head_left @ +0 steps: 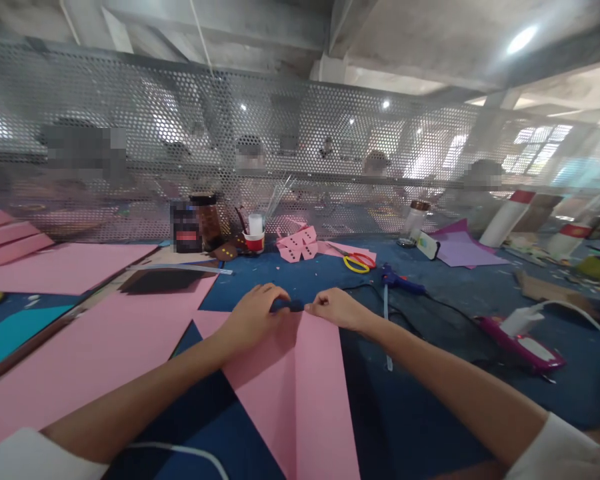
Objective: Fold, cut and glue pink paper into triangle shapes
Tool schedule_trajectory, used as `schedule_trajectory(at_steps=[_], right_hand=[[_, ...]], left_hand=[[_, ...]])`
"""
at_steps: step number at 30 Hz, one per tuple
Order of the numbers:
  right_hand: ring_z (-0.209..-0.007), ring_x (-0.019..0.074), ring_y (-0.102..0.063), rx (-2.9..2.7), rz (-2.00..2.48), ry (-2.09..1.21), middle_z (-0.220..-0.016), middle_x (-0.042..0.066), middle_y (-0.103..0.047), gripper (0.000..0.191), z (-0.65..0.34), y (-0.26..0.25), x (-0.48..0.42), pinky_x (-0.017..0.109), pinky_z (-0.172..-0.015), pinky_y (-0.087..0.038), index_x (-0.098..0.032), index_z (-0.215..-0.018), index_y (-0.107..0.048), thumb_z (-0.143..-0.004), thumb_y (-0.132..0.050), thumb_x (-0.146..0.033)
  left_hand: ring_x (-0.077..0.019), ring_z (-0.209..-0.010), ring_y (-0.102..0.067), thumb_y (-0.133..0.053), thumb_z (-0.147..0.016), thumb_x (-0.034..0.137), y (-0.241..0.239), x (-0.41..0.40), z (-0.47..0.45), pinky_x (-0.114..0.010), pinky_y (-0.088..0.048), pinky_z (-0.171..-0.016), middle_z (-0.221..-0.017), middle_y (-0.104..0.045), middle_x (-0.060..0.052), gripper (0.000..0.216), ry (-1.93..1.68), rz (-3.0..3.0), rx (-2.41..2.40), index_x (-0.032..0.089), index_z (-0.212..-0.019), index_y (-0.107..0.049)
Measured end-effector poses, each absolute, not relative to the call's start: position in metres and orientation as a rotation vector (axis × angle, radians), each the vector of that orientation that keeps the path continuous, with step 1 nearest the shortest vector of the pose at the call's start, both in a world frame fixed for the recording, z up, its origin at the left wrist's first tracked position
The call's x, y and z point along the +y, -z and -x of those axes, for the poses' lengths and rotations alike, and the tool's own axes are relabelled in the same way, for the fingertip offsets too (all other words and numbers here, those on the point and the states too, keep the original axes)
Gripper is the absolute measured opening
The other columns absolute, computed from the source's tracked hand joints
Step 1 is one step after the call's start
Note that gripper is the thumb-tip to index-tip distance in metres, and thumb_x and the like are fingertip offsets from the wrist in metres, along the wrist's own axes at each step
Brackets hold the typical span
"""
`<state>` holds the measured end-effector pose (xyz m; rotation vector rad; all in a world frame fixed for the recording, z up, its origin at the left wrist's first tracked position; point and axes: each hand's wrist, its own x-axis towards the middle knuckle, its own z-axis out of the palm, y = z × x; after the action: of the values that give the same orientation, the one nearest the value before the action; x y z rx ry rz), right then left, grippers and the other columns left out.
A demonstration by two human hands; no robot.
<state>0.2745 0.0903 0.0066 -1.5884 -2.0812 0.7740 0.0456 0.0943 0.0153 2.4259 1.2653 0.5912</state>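
A long pink paper sheet lies in front of me, a lengthwise crease or fold running down it. Curled fingers of my left hand rest on its far left part. At the far edge, my right hand pinches the paper between thumb and fingers. Between the two hands shows a small dark patch; whether it is an object or shadow I cannot tell. Another large pink sheet lies flat to the left, near my left forearm.
Yellow-and-red scissors, a blue glue gun with its cord, and a magenta power strip lie to the right. Beyond stand a red-and-white cup and a dotted pink paper piece. A perforated metal screen crosses the back.
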Motion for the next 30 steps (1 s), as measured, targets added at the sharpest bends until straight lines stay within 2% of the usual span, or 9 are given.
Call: schedule_trajectory(at_steps=[2, 4, 6, 13, 18, 30], right_hand=[[-0.067, 0.0158, -0.059, -2.062, 1.633, -0.719, -0.073, 0.004, -0.069, 0.032, -0.275, -0.006, 0.086, 0.025, -0.058, -0.035, -0.016, -0.078, -0.072, -0.085, -0.063, -0.045], [-0.068, 0.0162, -0.060, -2.039, 1.675, -0.665, -0.075, 0.004, -0.069, 0.027, -0.273, -0.008, 0.083, 0.026, -0.058, -0.034, -0.016, -0.086, -0.072, -0.084, -0.064, -0.042], [-0.067, 0.0160, -0.059, -2.021, 1.702, -0.637, -0.074, 0.003, -0.069, 0.024, -0.273, -0.009, 0.080, 0.026, -0.058, -0.033, -0.016, -0.091, -0.071, -0.084, -0.064, -0.038], [-0.065, 0.0138, -0.060, -2.020, 1.712, -0.626, -0.069, -0.001, -0.068, 0.013, -0.274, -0.008, 0.076, 0.024, -0.057, -0.032, -0.019, -0.091, -0.069, -0.083, -0.063, -0.027], [-0.067, 0.0139, -0.060, -2.025, 1.728, -0.575, -0.071, -0.002, -0.069, 0.012, -0.272, -0.005, 0.075, 0.025, -0.058, -0.031, -0.021, -0.091, -0.068, -0.082, -0.062, -0.024], [-0.069, 0.0136, -0.061, -2.057, 1.707, -0.554, -0.073, -0.004, -0.069, 0.018, -0.270, -0.007, 0.070, 0.025, -0.059, -0.029, -0.023, -0.089, -0.068, -0.077, -0.058, -0.015]], left_hand=[[-0.0282, -0.114, -0.057, -0.052, -0.093, 0.025, -0.009, 0.082, -0.044, -0.042, -0.041, -0.099, -0.118, -0.068, -0.010, 0.022, -0.584, -2.501, 1.205, 0.019, -0.108, -0.067], [-0.0259, -0.110, -0.059, -0.048, -0.096, 0.022, -0.002, 0.068, -0.041, -0.041, -0.043, -0.099, -0.118, -0.068, -0.008, 0.026, -0.523, -2.618, 1.099, 0.020, -0.113, -0.068], [-0.0255, -0.115, -0.057, -0.044, -0.100, 0.022, 0.006, 0.056, -0.038, -0.042, -0.043, -0.102, -0.127, -0.065, -0.009, 0.032, -0.509, -2.734, 1.075, 0.019, -0.124, -0.064], [-0.0271, -0.133, -0.048, -0.048, -0.101, 0.035, 0.021, 0.043, -0.030, -0.043, -0.039, -0.112, -0.146, -0.055, -0.010, 0.046, -0.463, -2.910, 1.100, 0.014, -0.142, -0.051], [-0.0269, -0.134, -0.048, -0.045, -0.102, 0.044, 0.028, 0.043, -0.027, -0.044, -0.041, -0.111, -0.150, -0.051, -0.008, 0.053, -0.430, -2.958, 1.104, 0.016, -0.147, -0.045], [-0.0273, -0.132, -0.051, -0.048, -0.101, 0.041, 0.028, 0.041, -0.029, -0.045, -0.044, -0.109, -0.149, -0.053, -0.009, 0.051, -0.444, -3.003, 1.119, 0.017, -0.145, -0.048]])
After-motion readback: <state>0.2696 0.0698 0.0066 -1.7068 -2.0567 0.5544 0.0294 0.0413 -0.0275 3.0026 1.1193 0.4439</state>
